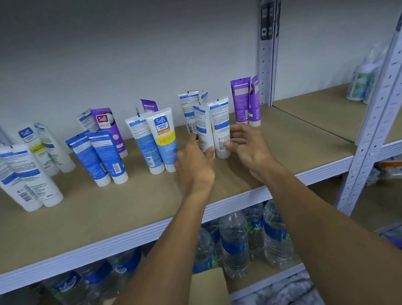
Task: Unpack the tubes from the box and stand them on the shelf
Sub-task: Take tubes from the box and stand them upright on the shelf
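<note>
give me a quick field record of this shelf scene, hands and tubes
left hand: grips a white tube near its cap end, cap down
right hand: curled fingers on the neighbouring white tube, which stands cap down
shelf: tan board with a white front edge
other tubes: Safi Perfect White tube, blue tubes, purple tubes; set in clusters, many leaning
lower shelf: water bottles
</note>
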